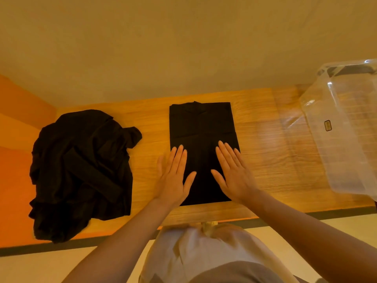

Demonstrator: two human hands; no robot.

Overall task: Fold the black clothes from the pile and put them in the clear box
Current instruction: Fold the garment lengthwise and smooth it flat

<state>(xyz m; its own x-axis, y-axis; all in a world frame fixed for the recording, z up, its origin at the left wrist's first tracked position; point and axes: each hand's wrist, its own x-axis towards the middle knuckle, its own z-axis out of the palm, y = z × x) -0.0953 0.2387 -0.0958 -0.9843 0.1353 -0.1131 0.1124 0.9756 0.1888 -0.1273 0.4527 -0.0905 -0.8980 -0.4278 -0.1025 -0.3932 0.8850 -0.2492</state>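
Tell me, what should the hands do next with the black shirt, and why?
Probably fold the shirt's near end up toward its collar. It already lies as a long, neat rectangle on the table, with the left hand and right hand flat on its near half, so it looks smoothed but likely too long for the clear box at the right.

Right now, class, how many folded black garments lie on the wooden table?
1: the folded black shirt at the table's middle, under both hands. The black pile to its left is unfolded and may hide more garments.
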